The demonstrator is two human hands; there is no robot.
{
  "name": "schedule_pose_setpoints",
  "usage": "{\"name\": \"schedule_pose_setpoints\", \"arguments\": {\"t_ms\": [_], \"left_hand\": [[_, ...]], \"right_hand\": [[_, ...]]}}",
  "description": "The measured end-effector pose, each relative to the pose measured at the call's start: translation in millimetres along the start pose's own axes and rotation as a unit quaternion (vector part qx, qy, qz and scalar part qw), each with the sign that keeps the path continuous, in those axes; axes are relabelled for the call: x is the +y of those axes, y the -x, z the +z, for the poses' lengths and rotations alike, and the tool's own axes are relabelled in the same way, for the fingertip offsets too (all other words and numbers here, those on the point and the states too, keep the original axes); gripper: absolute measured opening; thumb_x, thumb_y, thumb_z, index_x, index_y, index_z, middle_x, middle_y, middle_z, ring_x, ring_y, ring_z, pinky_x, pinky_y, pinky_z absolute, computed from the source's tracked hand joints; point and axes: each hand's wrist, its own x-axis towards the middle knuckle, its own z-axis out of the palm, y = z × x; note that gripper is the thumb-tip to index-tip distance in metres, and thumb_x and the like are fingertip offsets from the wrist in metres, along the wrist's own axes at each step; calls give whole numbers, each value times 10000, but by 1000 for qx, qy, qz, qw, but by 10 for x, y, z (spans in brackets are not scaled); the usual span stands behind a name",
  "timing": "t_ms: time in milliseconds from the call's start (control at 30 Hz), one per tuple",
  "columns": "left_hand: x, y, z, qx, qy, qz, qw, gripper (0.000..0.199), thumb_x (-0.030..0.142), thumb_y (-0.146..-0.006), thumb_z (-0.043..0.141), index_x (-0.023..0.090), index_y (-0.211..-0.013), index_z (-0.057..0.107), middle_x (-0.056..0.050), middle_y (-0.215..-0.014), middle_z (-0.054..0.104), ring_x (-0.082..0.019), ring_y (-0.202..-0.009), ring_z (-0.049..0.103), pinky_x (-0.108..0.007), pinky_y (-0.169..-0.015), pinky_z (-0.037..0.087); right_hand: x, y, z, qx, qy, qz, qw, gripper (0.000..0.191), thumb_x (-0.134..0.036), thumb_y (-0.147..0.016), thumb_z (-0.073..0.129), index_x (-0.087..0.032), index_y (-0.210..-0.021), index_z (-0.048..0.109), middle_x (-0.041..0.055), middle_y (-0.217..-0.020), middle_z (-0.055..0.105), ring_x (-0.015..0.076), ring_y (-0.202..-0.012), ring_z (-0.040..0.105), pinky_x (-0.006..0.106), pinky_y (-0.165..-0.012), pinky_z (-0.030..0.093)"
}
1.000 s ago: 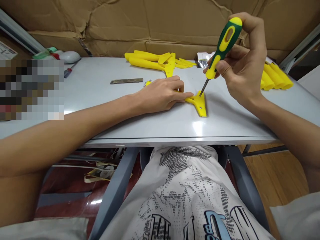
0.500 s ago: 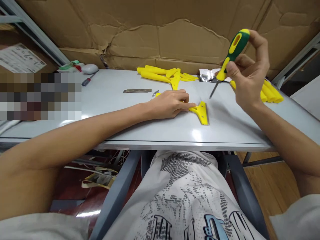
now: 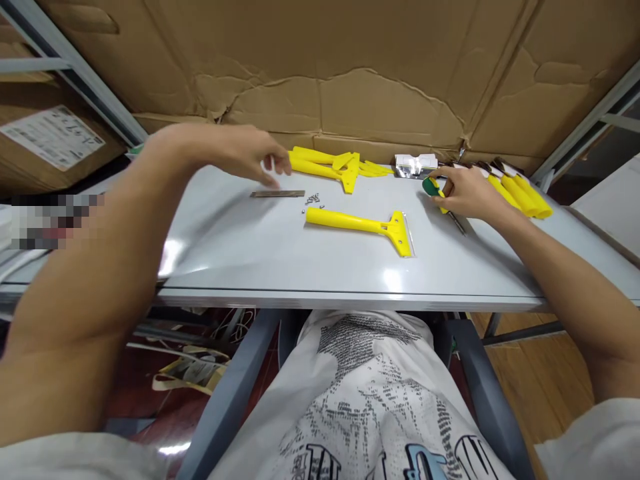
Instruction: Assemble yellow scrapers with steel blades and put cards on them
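My left hand hangs over the back left of the table, fingers apart and holding nothing. Below it lies a flat metal blade strip, with several small screws just to the right. A yellow scraper rests on the table in front, its head pointing right with a blade along the edge. My right hand has its fingers around the green and yellow handle of a screwdriver, held low over the table with its shaft slanting toward me.
More yellow scraper parts are piled at the back middle. A shiny silver packet lies to their right. Several yellow-handled scrapers stand in a row at the right. Behind the table rises a cardboard wall.
My left hand has let go of the yellow scraper and moved left and up over the blade strip. My right hand has lowered the screwdriver toward the table, its handle now tilted left.
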Motion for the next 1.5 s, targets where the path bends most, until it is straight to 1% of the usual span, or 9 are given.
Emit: {"name": "schedule_pose_setpoints", "arguments": {"t_ms": [100, 267, 500, 600, 700, 833, 1033, 1300, 1500], "left_hand": [[-440, 74, 171, -64, -26, 44, 997, 938, 1038, -763, 843, 200, -1183, 822, 69, -909, 858, -79, -608, 513, -231, -590, 450], [-444, -60, 471, -36, -59, 106, 992, 428, 609, -908, 901, 224, -1074, 817, 140, -685, 738, -64, -501, 420, -203, -513, 327], [-391, -208, 619, 11, 20, 117, 993, 695, 891, -1098, 517, 251, -1018, 776, 139, -734, 730, -65, -666, 432, -250, -682, 373], [-376, -242, 639, 16, 36, 116, 992, 710, 952, -1034, 562, 280, -990, 788, 119, -728, 726, -96, -697, 430, -283, -673, 374], [-89, -257, 498, 23, 10, 89, 996, 612, 869, -986, 672, 273, -989, 813, 62, -795, 769, -129, -739, 501, -302, -675, 414], [843, -261, 269, 238, 33, 96, 966, 371, 539, -1080, 625, 220, -1085, 815, -57, -1123, 837, -204, -1022, 668, -390, -950, 566], [2031, -192, 465, 118, -14, 124, 985, 468, 444, -1103, 723, 181, -1490, 721, -179, -1381, 806, -343, -1228, 763, -433, -973, 604], [2023, -187, 588, 219, -13, 116, 969, 366, 289, -1100, 736, 196, -1453, 759, -125, -1192, 875, -314, -1064, 845, -409, -882, 630], [1817, -257, 457, 429, 348, 61, 832, 611, 660, -1016, 890, 266, -1453, 726, -82, -1167, 860, -250, -1077, 852, -362, -936, 693]], "right_hand": [[62, -24, 35, -30, 27, 3, 999, 571, -337, -891, 781, -260, -1457, 805, 81, -888, 856, 416, -908, 806, 612, -949, 647], [70, -26, 31, -49, 48, 21, 997, 602, -417, -952, 767, -238, -1527, 767, 109, -993, 877, 420, -982, 818, 613, -982, 647], [-114, 33, -225, 153, -38, -19, 987, 322, -513, -1072, 652, -306, -1259, 813, 118, -1163, 878, 369, -1041, 812, 599, -1002, 661], [-58, -148, -202, 133, -14, -65, 989, 269, -426, -1051, 681, -300, -1247, 815, 127, -1219, 865, 379, -1103, 786, 635, -1060, 651], [41, -481, -27, 46, 64, -100, 992, 566, -293, -965, 771, -168, -1517, 757, 226, -1439, 804, 468, -1351, 729, 668, -1193, 593], [55, -897, 205, -55, 144, -100, 983, 906, -296, -901, 849, -128, -1747, 571, 244, -1631, 726, 507, -1477, 687, 672, -1279, 554], [13, -982, 314, 17, 178, -107, 978, 840, -299, -927, 759, -174, -1736, 573, 246, -1539, 768, 509, -1366, 705, 679, -1128, 586], [-22, -552, 38, 126, -65, -69, 987, 339, -371, -981, 756, -236, -1288, 801, 102, -1143, 864, 330, -1082, 768, 527, -1043, 622], [-300, -175, -72, 178, -412, -27, 893, 824, -562, -775, 1058, -281, -1472, 720, 14, -834, 778, 228, -731, 680, 383, -669, 524]]}}
